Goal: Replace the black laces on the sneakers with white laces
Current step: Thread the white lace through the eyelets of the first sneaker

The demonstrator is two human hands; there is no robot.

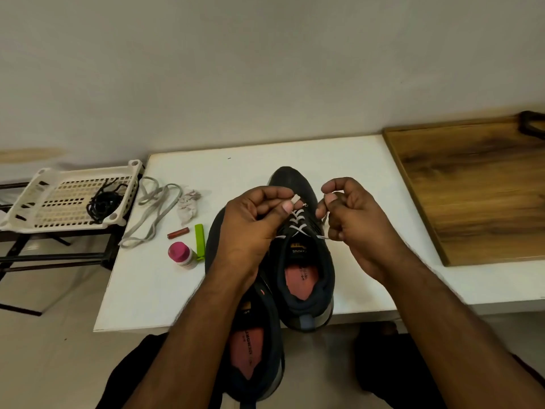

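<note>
Two dark sneakers stand toe-away on the white table [354,172]. The right sneaker [306,276] has a white lace [296,224] crossed through its lower eyelets. My left hand [250,228] pinches one end of that lace near its tip, above the shoe's left side. My right hand [351,219] pinches the other end at the shoe's right side. The left sneaker [253,349] lies nearer me, mostly under my left forearm, its red insole showing. A spare white lace [153,211] lies loose at the table's left. Black laces [103,202] sit bundled in a white basket [59,202].
Left of the shoes lie a crumpled tissue [188,205], a brown tube [177,233], a green stick [199,239] and a pink-capped bottle [180,255]. The basket rests on a dark rack left of the table. A wooden board [477,187] covers the right side. A wall rises behind.
</note>
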